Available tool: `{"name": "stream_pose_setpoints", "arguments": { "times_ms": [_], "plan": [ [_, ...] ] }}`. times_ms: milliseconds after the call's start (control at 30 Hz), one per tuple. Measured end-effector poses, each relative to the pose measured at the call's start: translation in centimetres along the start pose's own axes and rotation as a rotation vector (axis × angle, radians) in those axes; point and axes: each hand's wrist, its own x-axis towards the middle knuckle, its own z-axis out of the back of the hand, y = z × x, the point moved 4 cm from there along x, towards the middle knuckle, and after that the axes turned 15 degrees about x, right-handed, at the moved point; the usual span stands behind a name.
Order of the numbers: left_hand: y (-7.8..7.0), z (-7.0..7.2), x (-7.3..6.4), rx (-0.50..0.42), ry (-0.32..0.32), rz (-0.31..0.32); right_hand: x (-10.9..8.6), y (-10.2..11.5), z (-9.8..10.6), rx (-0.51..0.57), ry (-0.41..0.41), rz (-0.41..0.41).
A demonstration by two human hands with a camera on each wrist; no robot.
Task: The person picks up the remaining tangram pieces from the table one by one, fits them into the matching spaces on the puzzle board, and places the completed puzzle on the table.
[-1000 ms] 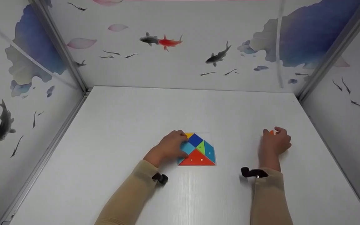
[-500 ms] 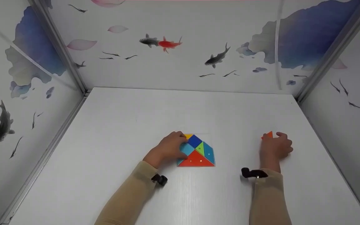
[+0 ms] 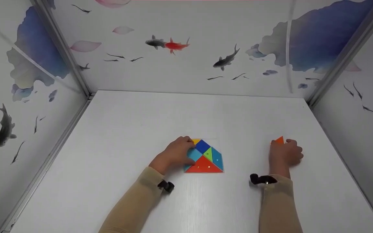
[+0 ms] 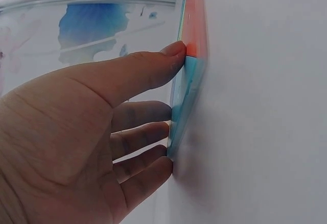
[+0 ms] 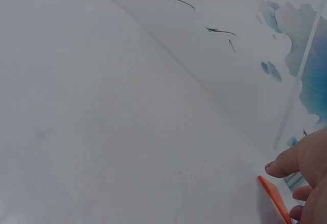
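Observation:
My left hand (image 3: pixel 173 152) rests at the left side of a tangram board (image 3: pixel 204 171) with several coloured pieces. A large red triangle (image 3: pixel 203 166), a dark blue square (image 3: pixel 202 146) and a small green triangle (image 3: pixel 208 153) show in it. In the left wrist view, the thumb touches the board by its red part (image 4: pixel 192 22), and the fingertips meet its turquoise part (image 4: pixel 185 94). My right hand (image 3: pixel 286 153) is at a loose orange triangle (image 3: pixel 279 140), partly hidden behind it. The right wrist view has the thumb apart from the orange piece (image 5: pixel 276 198), with other fingers at its edge.
The white table (image 3: pixel 147 113) meets a back wall (image 3: pixel 180 71) and side walls printed with fish and leaves. A black wrist camera (image 3: pixel 166 185) sits at the left cuff, another black camera (image 3: pixel 262 179) at the right.
My right hand has drawn slightly nearer to the person, and more of the orange triangle now shows beyond its fingers. The left hand and the board have stayed put.

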Motion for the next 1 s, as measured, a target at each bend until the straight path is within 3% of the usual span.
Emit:
{"name": "stream_pose_setpoints", "arguments": {
  "times_ms": [700,1000],
  "plan": [
    [0.15,-0.26,0.11,0.004,0.011,-0.011,0.26,-0.05,-0.73,-0.118,-0.020,0.072],
    [0.18,-0.32,0.05,0.003,0.007,-0.004,-0.02,0.33,-0.75,-0.103,0.003,0.077]
  ]
}}
